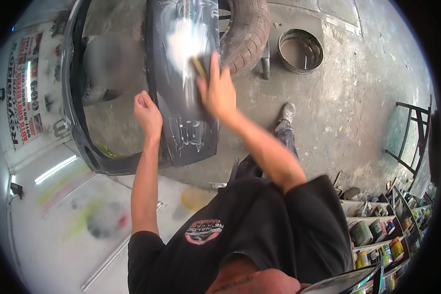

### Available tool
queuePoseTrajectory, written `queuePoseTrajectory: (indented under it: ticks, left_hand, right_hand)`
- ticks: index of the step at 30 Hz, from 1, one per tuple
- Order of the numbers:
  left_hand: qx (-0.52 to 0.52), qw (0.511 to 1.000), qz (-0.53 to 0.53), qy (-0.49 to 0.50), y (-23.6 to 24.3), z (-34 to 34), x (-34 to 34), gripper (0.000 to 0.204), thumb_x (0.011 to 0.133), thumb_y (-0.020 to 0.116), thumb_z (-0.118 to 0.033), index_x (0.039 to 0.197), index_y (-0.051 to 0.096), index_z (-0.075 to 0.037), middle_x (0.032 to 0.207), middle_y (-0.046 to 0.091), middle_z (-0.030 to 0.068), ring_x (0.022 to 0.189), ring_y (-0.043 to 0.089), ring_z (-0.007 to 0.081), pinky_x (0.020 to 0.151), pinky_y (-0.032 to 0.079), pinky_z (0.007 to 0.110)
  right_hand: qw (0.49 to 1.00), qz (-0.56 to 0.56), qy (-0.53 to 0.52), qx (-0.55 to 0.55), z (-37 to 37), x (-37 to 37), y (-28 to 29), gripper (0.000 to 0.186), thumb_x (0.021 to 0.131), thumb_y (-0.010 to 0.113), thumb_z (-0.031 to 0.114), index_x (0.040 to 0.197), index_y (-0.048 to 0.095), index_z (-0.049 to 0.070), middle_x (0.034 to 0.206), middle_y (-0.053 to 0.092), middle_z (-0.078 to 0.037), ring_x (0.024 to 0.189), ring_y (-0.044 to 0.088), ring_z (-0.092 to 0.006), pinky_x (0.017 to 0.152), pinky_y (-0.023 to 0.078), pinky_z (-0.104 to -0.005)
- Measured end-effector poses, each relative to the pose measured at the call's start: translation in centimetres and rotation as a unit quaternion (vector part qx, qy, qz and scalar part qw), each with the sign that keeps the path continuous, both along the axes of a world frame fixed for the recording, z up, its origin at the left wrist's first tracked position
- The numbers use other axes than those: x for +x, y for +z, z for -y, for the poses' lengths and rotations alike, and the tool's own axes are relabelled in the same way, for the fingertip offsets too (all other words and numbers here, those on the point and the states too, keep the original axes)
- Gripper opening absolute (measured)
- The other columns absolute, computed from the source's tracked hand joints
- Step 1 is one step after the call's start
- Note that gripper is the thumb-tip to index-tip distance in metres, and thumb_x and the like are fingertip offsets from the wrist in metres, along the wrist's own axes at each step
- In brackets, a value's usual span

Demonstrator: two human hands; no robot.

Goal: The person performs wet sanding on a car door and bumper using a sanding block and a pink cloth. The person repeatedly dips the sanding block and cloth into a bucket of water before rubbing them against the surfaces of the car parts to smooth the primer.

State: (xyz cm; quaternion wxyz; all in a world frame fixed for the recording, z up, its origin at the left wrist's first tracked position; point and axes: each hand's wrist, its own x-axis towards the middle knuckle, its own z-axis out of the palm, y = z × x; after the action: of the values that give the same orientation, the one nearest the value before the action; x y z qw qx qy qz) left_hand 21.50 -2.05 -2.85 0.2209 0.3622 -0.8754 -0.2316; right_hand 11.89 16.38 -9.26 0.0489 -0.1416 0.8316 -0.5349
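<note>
A dark grey car body panel lies before me, with a white patch on its far part and whitish wet streaks nearer me. My right hand, blurred by motion, presses a flat sanding block with a yellow edge onto the panel beside the patch. Its fingers stretch along the block's right side. Beside the panel's left edge, my left hand is closed with its fingers curled; whatever is inside them is hidden. An open, dark frame extends from the panel on the left.
A tyre is right of the panel. Farther right, a round tub of murky liquid stands on the concrete floor. A black metal stand is at the right rim, above shelves of cans. A printed banner hangs on the left.
</note>
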Motion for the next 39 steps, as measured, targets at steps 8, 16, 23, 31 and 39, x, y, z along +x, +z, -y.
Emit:
queuePoseTrajectory:
  ticks: [8, 16, 23, 31, 39]
  left_hand:
    - [0.015, 1.0, 0.007, -0.009, 0.4, -1.7, -1.5, 0.038, 0.11, 0.052, -0.03, 0.106, 0.062, 0.007, 0.089, 0.069, 0.0124, 0.082, 0.063, 0.0191, 0.078, 0.05, 0.035]
    - [0.021, 1.0, 0.004, 0.003, -0.4, -0.2, 0.6, 0.037, 0.11, 0.052, -0.028, 0.105, 0.062, 0.007, 0.086, 0.067, 0.0116, 0.08, 0.061, 0.0176, 0.077, 0.05, 0.034]
    - [0.009, 1.0, -0.014, -0.003, -0.2, -1.2, -1.5, 0.037, 0.11, 0.052, -0.029, 0.098, 0.06, 0.005, 0.078, 0.056, 0.0059, 0.073, 0.05, 0.0137, 0.069, 0.044, 0.033]
    - [0.019, 0.999, -0.036, 0.011, -0.8, -0.1, 0.9, 0.038, 0.111, 0.05, -0.029, 0.093, 0.058, 0.003, 0.072, 0.047, 0.0003, 0.069, 0.043, 0.0113, 0.065, 0.041, 0.032]
    - [0.012, 1.0, 0.009, 0.004, 0.0, -1.2, -0.9, 0.034, 0.11, 0.053, -0.026, 0.099, 0.061, 0.004, 0.074, 0.056, 0.005, 0.068, 0.05, 0.0134, 0.065, 0.044, 0.033]
  right_hand:
    - [0.995, 0.053, -0.078, 0.024, 0.6, -7.1, -0.4, 0.086, 0.096, 0.067, 0.03, 0.161, 0.019, 0.001, 0.109, 0.054, -0.035, 0.091, 0.063, -0.0524, 0.078, 0.054, -0.0568]
    - [1.0, 0.001, 0.027, -0.011, -2.0, 5.1, -1.2, 0.093, 0.092, 0.073, 0.023, 0.166, 0.018, 0.01, 0.11, 0.05, -0.029, 0.09, 0.06, -0.0492, 0.075, 0.054, -0.0529]
    - [0.991, 0.082, -0.107, 0.012, 3.8, -16.4, 0.6, 0.083, 0.095, 0.067, 0.036, 0.162, 0.025, 0.01, 0.116, 0.056, -0.036, 0.1, 0.063, -0.0528, 0.086, 0.054, -0.0556]
    - [0.997, -0.066, 0.044, 0.006, 0.9, -0.8, 0.8, 0.09, 0.088, 0.076, 0.021, 0.164, 0.03, 0.017, 0.118, 0.053, -0.036, 0.1, 0.062, -0.0528, 0.084, 0.056, -0.0532]
    - [0.996, -0.018, -0.08, 0.029, 4.4, -15.9, 0.6, 0.077, 0.095, 0.068, 0.034, 0.16, 0.031, 0.019, 0.11, 0.057, -0.028, 0.09, 0.065, -0.0472, 0.078, 0.055, -0.0543]
